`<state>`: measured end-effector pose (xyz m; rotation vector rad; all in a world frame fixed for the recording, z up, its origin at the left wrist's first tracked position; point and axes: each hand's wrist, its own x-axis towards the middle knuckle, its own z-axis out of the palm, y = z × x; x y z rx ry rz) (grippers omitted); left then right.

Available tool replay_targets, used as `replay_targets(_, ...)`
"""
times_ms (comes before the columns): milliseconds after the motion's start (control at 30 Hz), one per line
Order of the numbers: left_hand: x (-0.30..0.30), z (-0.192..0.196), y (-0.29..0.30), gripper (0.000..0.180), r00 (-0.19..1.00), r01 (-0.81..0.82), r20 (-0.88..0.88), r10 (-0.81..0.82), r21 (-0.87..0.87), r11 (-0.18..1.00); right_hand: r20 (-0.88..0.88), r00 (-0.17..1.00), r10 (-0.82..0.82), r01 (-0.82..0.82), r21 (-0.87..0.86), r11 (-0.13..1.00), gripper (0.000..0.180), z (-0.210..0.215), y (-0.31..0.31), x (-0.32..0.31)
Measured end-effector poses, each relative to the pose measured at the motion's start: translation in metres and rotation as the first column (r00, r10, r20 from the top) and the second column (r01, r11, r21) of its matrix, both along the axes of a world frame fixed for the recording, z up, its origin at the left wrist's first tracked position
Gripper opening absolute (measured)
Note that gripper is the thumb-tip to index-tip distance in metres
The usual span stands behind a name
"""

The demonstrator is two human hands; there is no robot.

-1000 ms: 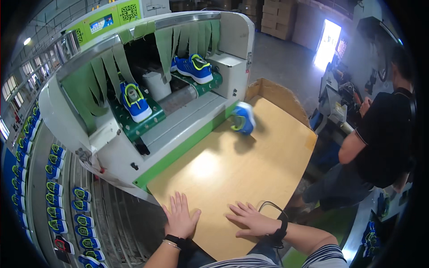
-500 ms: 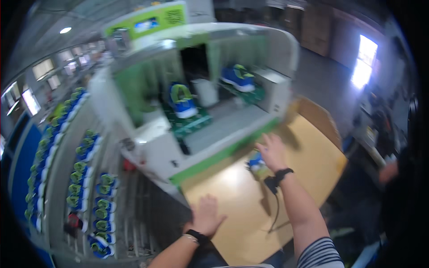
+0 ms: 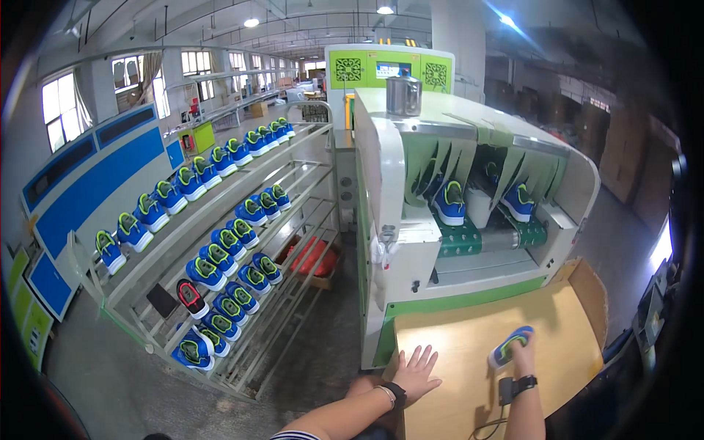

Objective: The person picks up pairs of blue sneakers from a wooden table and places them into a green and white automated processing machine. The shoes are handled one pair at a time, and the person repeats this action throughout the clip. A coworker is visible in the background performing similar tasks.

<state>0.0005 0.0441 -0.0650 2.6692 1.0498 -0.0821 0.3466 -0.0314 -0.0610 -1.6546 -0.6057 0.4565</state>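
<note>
The shoe [image 3: 510,346], blue with green trim, is held near the right edge of the table [image 3: 455,345] by the right hand [image 3: 522,350], fingers curled around it. The left hand [image 3: 416,372] is laid flat at the table's left edge, fingers spread wide, nothing held. More shoes [image 3: 449,205] are seen in the machine [image 3: 469,249] behind.

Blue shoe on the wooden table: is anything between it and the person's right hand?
No. The right hand already grips the blue shoe on the wooden table, nothing between them. The left hand lies flat on the table, apart from the shoe.
</note>
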Motion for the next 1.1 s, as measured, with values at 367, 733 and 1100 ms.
replay_targets(367, -0.023, 0.014, 0.007, 0.107, 0.997, 0.038, 0.07, -0.033, -0.072, 0.997, -0.076, 0.86, 0.505, -0.511, -0.146, 0.847, 0.104, 0.043, -0.043, -0.182)
replay_targets(733, -0.025, 0.019, -0.06, 0.113, 0.988, 0.093, 0.137, -0.078, -0.11, 0.99, 0.449, 0.544, 0.709, -0.147, -0.781, 0.607, 0.072, 0.019, -0.168, -0.201)
replay_targets(1100, -0.033, -0.016, -0.079, 0.117, 0.949, 0.162, 0.292, -0.122, -0.115, 0.98, 0.51, 0.502, 0.698, -0.071, -0.78, 0.622, 0.068, 0.035, -0.166, -0.216)
